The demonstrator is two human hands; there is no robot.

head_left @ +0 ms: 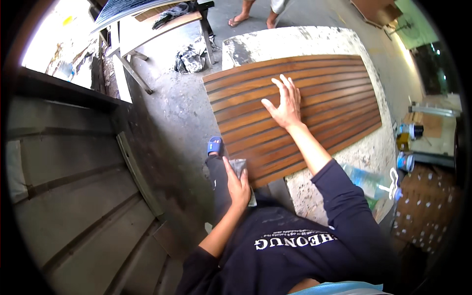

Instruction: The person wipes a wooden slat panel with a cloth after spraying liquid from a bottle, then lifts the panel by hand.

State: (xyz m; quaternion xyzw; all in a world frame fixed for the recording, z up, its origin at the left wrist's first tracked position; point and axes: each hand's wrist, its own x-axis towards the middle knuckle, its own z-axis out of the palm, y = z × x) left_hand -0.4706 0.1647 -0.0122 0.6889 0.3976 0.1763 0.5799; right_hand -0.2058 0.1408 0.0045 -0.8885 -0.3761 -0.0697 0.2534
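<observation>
A brown slatted wood panel [324, 98] with dark grooves lies on a paint-spattered white work table. My right hand [287, 104] is over the middle of the panel, fingers stretched out and thumb apart, holding nothing. Whether its palm presses on the slats is hard to tell. By the panel's near left corner, my left hand [238, 187] is closed round a grey folded sheet [238, 166]. The sheet sticks out between thumb and fingers at the panel's edge; whether it is cloth or abrasive paper I cannot make out.
The white table [309, 196] shows around the panel. A clear plastic bottle [366, 184] lies at its right edge, near my sleeve. Dark ribbed metal sheeting [73, 196] rises at left. A trestle table [162, 29] and another person's feet [238, 19] are at the far side.
</observation>
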